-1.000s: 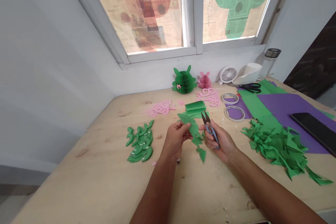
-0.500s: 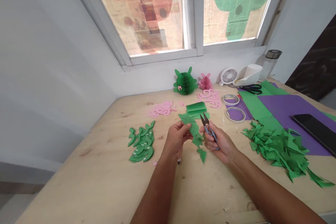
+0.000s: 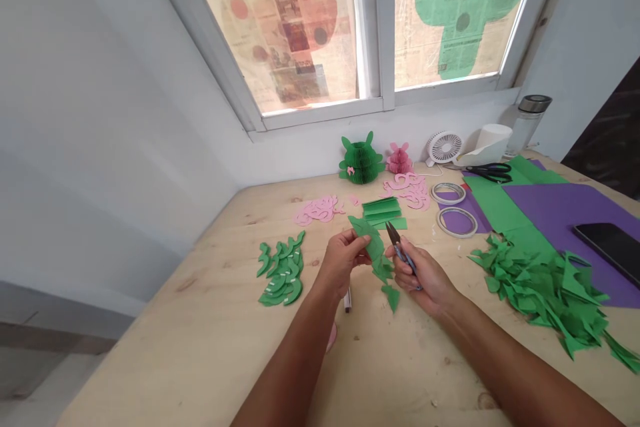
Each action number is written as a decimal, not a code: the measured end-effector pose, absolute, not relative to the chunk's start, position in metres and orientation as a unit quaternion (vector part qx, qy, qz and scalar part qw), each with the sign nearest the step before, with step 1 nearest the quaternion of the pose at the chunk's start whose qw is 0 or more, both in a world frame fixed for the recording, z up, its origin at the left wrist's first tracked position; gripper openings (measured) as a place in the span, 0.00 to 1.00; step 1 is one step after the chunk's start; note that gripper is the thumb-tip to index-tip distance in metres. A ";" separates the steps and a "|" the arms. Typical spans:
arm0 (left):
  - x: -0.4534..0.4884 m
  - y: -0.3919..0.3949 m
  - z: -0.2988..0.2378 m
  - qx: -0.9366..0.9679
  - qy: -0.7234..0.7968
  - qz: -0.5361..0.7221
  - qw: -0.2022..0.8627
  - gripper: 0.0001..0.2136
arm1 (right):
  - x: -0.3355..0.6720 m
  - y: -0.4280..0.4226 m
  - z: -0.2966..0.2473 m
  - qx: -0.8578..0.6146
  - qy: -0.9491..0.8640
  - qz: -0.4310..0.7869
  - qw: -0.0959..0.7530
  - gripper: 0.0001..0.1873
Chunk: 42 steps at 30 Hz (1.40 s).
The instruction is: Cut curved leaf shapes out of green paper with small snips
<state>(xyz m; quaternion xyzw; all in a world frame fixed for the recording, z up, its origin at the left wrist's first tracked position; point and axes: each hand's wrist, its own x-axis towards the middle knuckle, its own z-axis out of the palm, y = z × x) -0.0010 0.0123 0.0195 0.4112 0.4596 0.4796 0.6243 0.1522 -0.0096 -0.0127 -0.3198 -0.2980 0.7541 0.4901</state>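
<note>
Pinching a jagged green paper sheet [image 3: 373,247] at centre, the left hand [image 3: 343,261] sits just beside thread snips [image 3: 399,250] gripped in the right hand [image 3: 425,277]; a green scrap pile [image 3: 540,293] lies at three o'clock, with open bare wooden table [image 3: 200,353] toward seven.

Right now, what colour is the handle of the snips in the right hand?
The thread snips have a blue handle, seen best in the head view.

Jagged bright-green paper piece [image 3: 374,248]; blue-handled thread snips [image 3: 403,257], dark blades. Purple card sheet [image 3: 560,207] near right edge of pale pine table [image 3: 210,327], tan-grained. Newspaper window panes [image 3: 285,20] printed pink, green, dark-dotted.
</note>
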 end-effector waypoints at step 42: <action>-0.022 0.008 -0.001 0.419 0.391 0.454 0.682 0.09 | 0.145 -0.014 -0.016 -0.465 -0.480 0.571 0.477 0.22</action>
